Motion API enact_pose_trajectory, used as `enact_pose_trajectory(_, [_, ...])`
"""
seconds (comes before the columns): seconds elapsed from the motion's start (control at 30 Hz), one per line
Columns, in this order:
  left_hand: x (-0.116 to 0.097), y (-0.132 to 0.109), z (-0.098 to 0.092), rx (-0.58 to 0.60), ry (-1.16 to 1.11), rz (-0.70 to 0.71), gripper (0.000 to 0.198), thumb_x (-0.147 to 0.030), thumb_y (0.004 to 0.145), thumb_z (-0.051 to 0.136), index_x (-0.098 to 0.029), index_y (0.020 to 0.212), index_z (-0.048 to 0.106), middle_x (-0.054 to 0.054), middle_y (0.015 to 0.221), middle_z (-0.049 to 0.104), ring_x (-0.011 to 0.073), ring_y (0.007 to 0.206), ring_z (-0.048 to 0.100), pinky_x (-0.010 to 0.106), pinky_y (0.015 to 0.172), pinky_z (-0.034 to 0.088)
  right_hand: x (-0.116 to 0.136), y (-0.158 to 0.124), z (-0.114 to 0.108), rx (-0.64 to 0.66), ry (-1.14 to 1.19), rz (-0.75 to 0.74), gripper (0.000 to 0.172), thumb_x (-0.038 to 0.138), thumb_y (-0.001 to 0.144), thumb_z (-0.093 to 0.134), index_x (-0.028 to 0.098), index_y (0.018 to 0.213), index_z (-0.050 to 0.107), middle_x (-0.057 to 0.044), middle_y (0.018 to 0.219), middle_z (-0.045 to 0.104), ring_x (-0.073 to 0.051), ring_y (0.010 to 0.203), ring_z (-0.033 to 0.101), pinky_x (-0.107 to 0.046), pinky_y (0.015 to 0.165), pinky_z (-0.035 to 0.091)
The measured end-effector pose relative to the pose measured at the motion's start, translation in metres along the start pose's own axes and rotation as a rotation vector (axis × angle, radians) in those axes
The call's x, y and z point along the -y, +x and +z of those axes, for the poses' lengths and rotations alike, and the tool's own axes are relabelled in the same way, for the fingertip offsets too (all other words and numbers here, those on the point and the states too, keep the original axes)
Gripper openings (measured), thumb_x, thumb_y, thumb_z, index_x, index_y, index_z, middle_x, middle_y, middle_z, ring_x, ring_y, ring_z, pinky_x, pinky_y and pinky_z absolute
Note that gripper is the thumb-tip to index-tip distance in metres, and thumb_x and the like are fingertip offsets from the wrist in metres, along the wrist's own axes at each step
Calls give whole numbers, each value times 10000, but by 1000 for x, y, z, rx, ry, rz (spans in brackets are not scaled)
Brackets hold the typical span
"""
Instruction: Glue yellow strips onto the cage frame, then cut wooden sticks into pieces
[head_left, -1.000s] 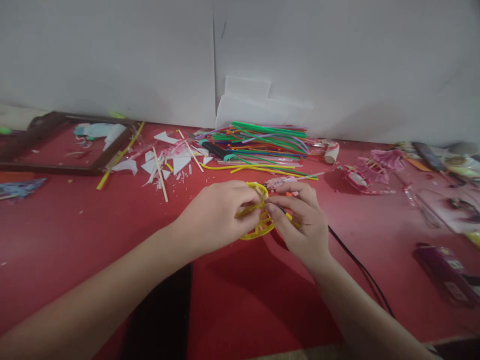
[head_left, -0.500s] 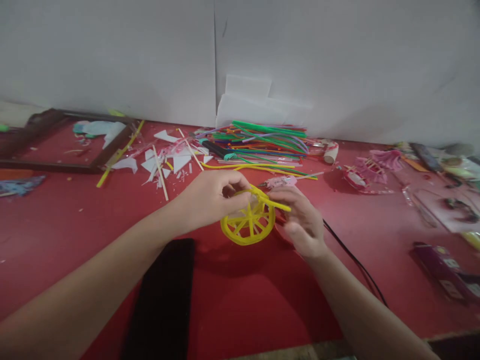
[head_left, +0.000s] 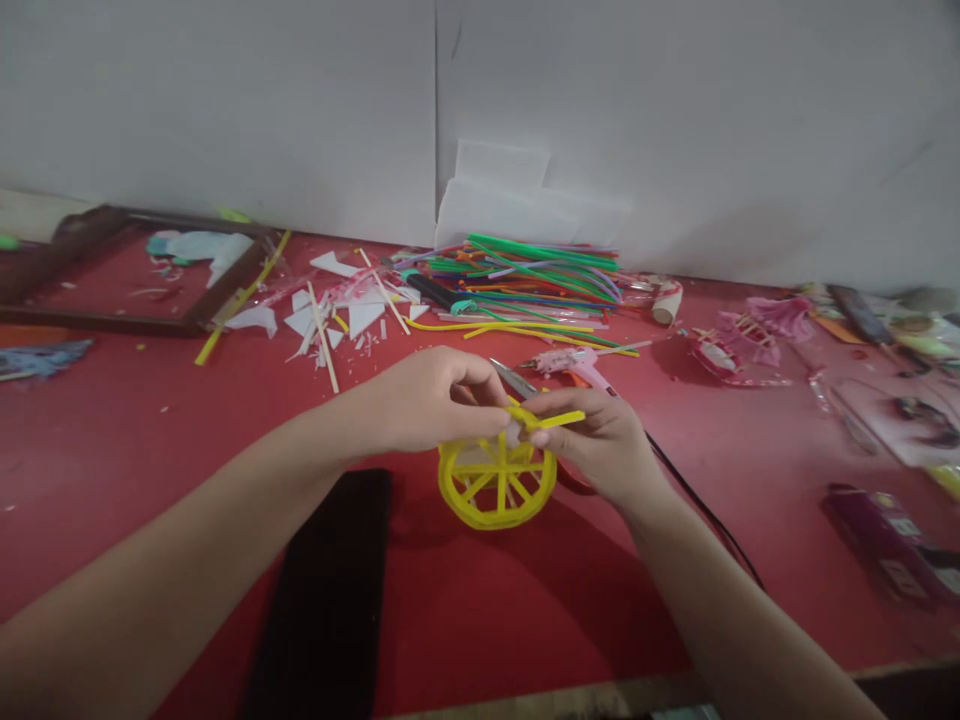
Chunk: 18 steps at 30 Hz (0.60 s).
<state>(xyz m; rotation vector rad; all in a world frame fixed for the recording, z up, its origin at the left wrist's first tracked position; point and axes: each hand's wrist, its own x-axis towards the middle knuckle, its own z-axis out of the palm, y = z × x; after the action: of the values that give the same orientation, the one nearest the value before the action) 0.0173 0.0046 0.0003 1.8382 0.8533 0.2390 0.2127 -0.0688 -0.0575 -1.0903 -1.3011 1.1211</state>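
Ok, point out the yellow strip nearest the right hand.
The short yellow strip jutting across the right hand, near the top of the yellow spoked wheel; the longer loose yellow strips lie by the multicoloured bundle and the brown frame.

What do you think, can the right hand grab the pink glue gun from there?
Probably yes: the pink glue gun lies just beyond the right hand, with nothing on top. But that hand pinches the yellow spoked wheel, so it would likely need to let go first.
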Motion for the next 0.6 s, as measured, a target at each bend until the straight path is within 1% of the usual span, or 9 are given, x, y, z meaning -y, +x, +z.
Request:
enact_pose_trajectory(0.1, [1,-3,0,44,15,6,164,-363,741,655,-219,800,707,-18,738,719,132,624,648,188,516,451,3,1,-6,75,42,98,184,345,630,837,242,764,764,-12,712,735,-145,638,675,-292,623,573])
enact_pose_trajectory(0.2, [2,-5,1,84,39,42,118,-300,738,628,-229,780,713,-21,720,719,132,609,650,187,503,445,8,0,-10,133,-56,146,153,328,613,844,215,657,752,-18,637,709,-135,583,635,-265,563,529])
enact_pose_trajectory(0.27, [1,-5,2,109,50,55,114,-270,733,616,-227,775,712,-20,713,720,136,607,657,186,504,454,11,0,-11,155,-98,153,155,307,598,851,203,635,743,-14,614,696,-122,554,604,-248,528,498])
enact_pose_trajectory(0.4, [2,-3,6,125,67,36,123,-257,713,614,-208,781,704,1,759,733,156,642,683,200,531,484,17,1,-8,179,-63,202,181,281,544,872,203,645,743,14,572,662,-90,507,559,-218,490,464])
enact_pose_trajectory(0.43, [2,-3,7,113,60,20,139,-262,701,625,-203,804,697,10,794,740,170,680,695,209,550,497,18,1,-8,193,-55,224,179,283,548,869,204,654,748,19,561,653,-83,495,547,-213,481,454])
enact_pose_trajectory(0.5, [3,-2,9,75,14,-19,242,-276,673,655,-198,902,667,32,867,746,200,751,711,231,575,518,20,1,-8,238,-63,273,163,290,579,853,202,678,758,21,549,642,-74,481,527,-204,464,432])
enact_pose_trajectory(0.6, [4,-3,12,56,-69,-39,401,-270,668,662,-200,1054,581,35,873,744,210,741,714,242,550,517,21,0,-8,293,-114,342,134,292,623,828,189,669,757,23,522,620,-61,451,489,-190,423,382])
